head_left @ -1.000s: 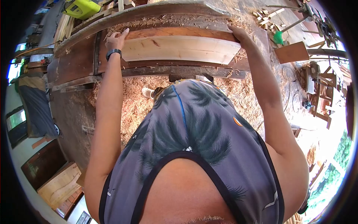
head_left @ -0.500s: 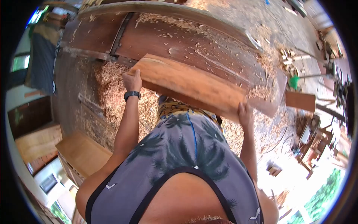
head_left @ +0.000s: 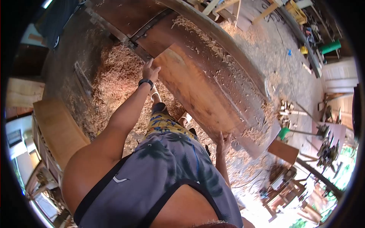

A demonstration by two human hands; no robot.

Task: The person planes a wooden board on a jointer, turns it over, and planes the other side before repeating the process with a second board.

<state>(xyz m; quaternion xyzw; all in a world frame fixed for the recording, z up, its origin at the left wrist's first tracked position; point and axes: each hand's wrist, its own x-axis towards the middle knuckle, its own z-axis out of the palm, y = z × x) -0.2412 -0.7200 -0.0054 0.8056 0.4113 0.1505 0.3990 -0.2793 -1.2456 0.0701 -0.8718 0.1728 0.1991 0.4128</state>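
A broad orange-brown wooden board (head_left: 197, 91) lies flat along the near side of the dark workbench (head_left: 156, 40), slanting from upper left to lower right. At its upper-left corner my left hand (head_left: 151, 71), with a dark band on the wrist, grips the edge between thumb and fingers. My right hand (head_left: 223, 144) is at the board's lower-right end, its fingers stretched out and apart against the edge. Some of the right palm's contact with the wood is hard to make out.
Wood shavings (head_left: 118, 76) cover the floor around my feet, and more are scattered on the bench. A long raised beam (head_left: 228, 49) runs along the bench's far side. At right are a reddish-brown panel (head_left: 283, 151) and stacked wood pieces; a wooden cabinet (head_left: 61, 129) stands at left.
The board has come down from my hands onto the bench and turned flatter, its right end swinging toward me. My right hand has loosened its grip. The view has turned too.
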